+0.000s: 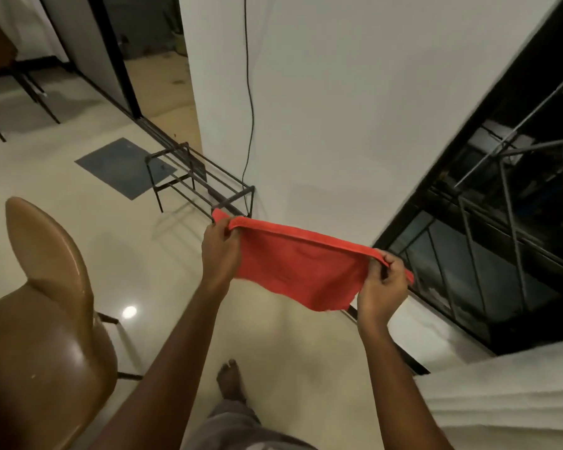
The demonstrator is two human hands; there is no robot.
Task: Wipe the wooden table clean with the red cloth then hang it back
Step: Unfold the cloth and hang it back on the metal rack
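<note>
I hold the red cloth (301,267) stretched out in the air in front of me, at about chest height. My left hand (220,251) pinches its upper left corner. My right hand (382,287) pinches the upper right corner, with a short tail of cloth sticking out past the fingers. The cloth sags between the two hands and hangs down in a loose fold. It hangs in front of a white wall (355,108), close to a dark window (501,238). The wooden table is out of view.
A brown leather chair (46,319) stands at my left. A low black metal rack (195,180) sits on the pale tiled floor against the wall corner, with a grey mat (121,165) beside it. A black cable (249,92) runs down the wall. A white curtain (517,391) hangs at lower right.
</note>
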